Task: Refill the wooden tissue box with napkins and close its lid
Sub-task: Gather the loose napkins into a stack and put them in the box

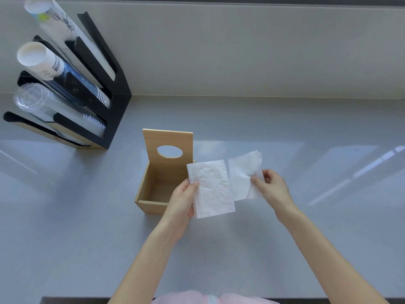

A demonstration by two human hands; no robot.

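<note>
At the middle of the grey counter (285, 249) stands the wooden tissue box (151, 187), empty inside, its lid (167, 145) raised upright at the far edge with an oval hole in it. Just right of the box, the left hand (182, 200) grips a stack of white napkins (211, 189) by its left edge. The right hand (272, 187) pinches a single napkin sheet (243, 172) pulled rightward from the stack. Far left stands a black cup holder (109, 88).
</note>
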